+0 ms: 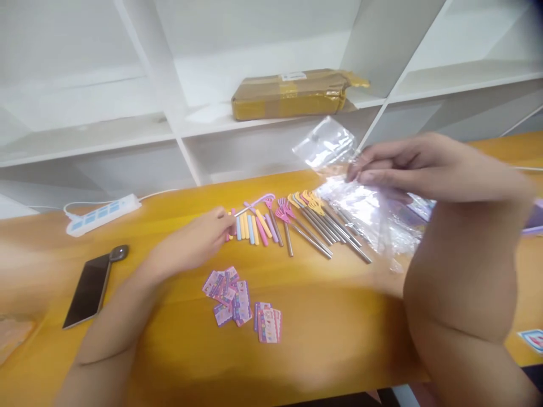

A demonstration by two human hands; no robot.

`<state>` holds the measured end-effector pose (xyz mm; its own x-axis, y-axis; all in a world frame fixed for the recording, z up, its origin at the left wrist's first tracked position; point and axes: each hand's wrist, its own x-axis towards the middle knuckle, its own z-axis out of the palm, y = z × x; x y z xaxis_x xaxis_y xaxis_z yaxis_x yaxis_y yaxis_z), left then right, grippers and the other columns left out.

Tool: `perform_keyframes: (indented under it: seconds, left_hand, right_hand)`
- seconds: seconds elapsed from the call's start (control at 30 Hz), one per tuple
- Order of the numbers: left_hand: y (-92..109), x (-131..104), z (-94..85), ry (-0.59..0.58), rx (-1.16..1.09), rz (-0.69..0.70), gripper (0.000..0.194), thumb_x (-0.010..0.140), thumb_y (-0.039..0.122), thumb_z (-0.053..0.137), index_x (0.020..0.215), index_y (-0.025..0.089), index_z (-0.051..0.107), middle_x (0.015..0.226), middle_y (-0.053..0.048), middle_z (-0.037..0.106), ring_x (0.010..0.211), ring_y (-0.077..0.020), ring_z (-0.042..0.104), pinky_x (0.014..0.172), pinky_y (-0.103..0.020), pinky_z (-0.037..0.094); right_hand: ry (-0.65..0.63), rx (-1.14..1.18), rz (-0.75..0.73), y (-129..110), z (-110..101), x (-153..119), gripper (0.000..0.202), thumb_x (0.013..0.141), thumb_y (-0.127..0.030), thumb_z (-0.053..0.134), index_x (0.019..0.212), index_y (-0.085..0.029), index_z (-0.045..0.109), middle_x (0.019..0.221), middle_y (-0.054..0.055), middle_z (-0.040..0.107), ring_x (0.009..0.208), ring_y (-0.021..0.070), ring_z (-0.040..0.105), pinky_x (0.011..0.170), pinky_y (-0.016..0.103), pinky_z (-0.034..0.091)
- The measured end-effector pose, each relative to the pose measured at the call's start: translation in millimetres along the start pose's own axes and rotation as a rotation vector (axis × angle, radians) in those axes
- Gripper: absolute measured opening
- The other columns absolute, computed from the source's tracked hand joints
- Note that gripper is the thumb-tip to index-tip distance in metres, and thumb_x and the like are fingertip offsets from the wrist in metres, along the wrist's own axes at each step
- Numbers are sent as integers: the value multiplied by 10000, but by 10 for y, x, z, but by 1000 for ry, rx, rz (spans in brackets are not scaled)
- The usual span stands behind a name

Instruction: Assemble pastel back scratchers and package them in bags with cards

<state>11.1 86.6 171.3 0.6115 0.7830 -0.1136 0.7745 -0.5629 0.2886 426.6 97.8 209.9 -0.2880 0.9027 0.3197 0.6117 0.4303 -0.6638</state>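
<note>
My left hand (203,234) is closed, its fingertips pinching the metal end of a thin purple-headed rod (258,200) that looks like a back scratcher part. Beside it lies a row of pink, yellow, blue and purple handles (250,229). Farther right is a pile of metal rods with claw-shaped pink and yellow heads (318,217). My right hand (394,164) grips a clear plastic bag (328,147), held up above more crumpled clear bags (365,215). Small printed purple and pink cards (241,303) lie in two loose groups in front of the handles.
A white power strip (104,216) with cables is at the back left, near a dark phone (88,291) and a small dark rounded object (119,252). Behind the table (331,356) stands white shelving (182,118) holding a taped cardboard box (288,99).
</note>
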Motion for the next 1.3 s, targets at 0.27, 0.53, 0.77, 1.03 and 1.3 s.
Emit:
perform_keyframes:
  seconds: [0.27, 0.53, 0.77, 1.03, 1.3]
  left_hand:
    - [239, 130, 238, -157, -651, 310, 537, 1080, 703, 485, 1271, 250, 700, 1276, -88, 682, 1178, -267, 626, 1065, -426, 492]
    - [421, 188, 563, 6, -943, 86, 346, 1084, 526, 588, 1083, 227, 762, 978, -34, 635, 799, -151, 543, 710, -285, 446]
    - [301, 252, 614, 18, -1281, 107, 431, 1073, 552, 539, 895, 178, 657, 683, 63, 302, 572, -100, 235, 535, -263, 223]
    - [305, 229, 579, 49, -1146, 139, 462, 1098, 537, 504, 1156, 175, 785, 714, 44, 348, 616, -131, 296, 557, -288, 287]
    - [176, 300, 536, 440, -1020, 234, 369, 1105, 399, 544, 941, 210, 816, 929, -61, 702, 889, -203, 635, 899, -371, 538]
  right_hand:
    - [-221, 666, -34, -711, 1060, 124, 331, 1041, -501, 742, 1066, -193, 623, 700, -35, 689, 501, 67, 614, 463, 193, 485]
    - [-187, 667, -136, -666, 981, 123, 238, 1060, -387, 717, 1176, -184, 675, 1138, 86, 788, 980, 161, 771, 762, 277, 609]
    - [-870, 130, -38, -414, 643, 161, 546, 1060, -677, 599, 893, -180, 748, 778, 43, 735, 642, 127, 653, 584, 265, 481]
    - [-490, 487, 4, -324, 1223, 431, 607, 1043, -757, 561, 1012, -184, 756, 886, 60, 766, 737, 142, 643, 667, 283, 496]
    - [86, 870, 9, -227, 1348, 548, 594, 871, -774, 800, 818, -203, 645, 849, 30, 681, 834, 147, 666, 851, 311, 584]
